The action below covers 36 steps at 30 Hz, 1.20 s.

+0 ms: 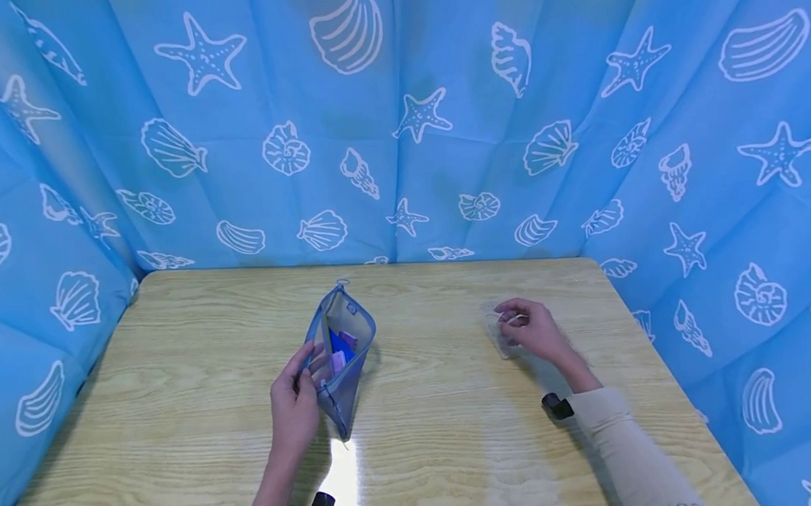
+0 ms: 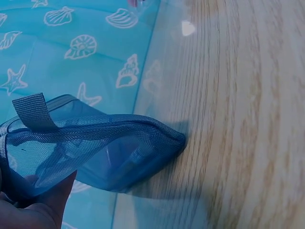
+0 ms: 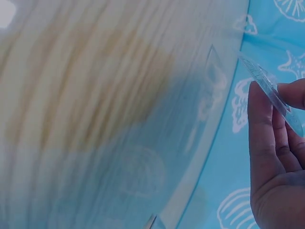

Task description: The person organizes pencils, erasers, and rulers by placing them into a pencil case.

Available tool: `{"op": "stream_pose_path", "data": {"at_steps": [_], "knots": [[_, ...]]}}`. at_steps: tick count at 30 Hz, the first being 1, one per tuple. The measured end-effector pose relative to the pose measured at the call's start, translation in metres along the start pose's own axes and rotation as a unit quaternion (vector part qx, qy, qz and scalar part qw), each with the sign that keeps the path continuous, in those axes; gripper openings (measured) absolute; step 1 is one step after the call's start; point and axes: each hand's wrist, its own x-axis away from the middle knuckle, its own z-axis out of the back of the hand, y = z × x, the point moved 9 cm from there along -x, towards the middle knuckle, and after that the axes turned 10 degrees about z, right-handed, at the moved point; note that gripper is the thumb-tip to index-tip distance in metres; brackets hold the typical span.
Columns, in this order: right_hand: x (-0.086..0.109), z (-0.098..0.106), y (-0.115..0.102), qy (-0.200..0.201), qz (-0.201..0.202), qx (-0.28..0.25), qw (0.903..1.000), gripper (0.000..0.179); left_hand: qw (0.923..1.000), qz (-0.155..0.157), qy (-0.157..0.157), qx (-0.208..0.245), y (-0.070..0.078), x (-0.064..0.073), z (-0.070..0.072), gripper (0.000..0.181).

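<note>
A blue mesh zip pouch (image 1: 347, 393) stands left of the middle of the table, its mouth spread wide. My left hand (image 1: 296, 400) grips the pouch by its left side, with some fingers inside the mouth. Inside lie a bright blue item (image 1: 340, 345) and a pale purple one (image 1: 338, 362), their kinds unclear. To the right, my right hand (image 1: 530, 330) pinches a thin, clear plastic piece (image 3: 267, 86) between thumb and fingers. The piece has a pointed end and fine marks along it; its full outline is hard to see.
The wooden table (image 1: 429, 435) has a glossy top with a bright reflection near its front. A blue curtain (image 1: 398, 116) with white shells and starfish surrounds its back and sides. In the right wrist view, a small pointed tip (image 3: 151, 222) shows at the bottom edge, its kind unclear.
</note>
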Motion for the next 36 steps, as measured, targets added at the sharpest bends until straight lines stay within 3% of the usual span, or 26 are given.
{"op": "stream_pose_path", "data": {"at_steps": [9, 13, 18, 36], "knots": [[-0.001, -0.024, -0.019, -0.012, -0.003, -0.019, 0.9998, 0.031, 1.0000, -0.004, 0.007, 0.001, -0.001, -0.001, 0.001, 0.048], [-0.002, -0.034, -0.014, -0.011, -0.010, -0.037, 0.9992, 0.031, 0.9999, -0.008, 0.014, 0.000, -0.001, -0.001, 0.001, 0.048], [-0.004, -0.050, -0.023, -0.019, -0.011, -0.065, 0.9976, 0.030, 0.9998, -0.008, 0.018, -0.006, -0.002, 0.000, 0.001, 0.048], [-0.032, -0.108, -0.088, -0.032, 0.040, -0.108, 0.9928, 0.031, 0.9996, -0.016, 0.020, 0.009, -0.001, 0.000, 0.001, 0.049]]}}
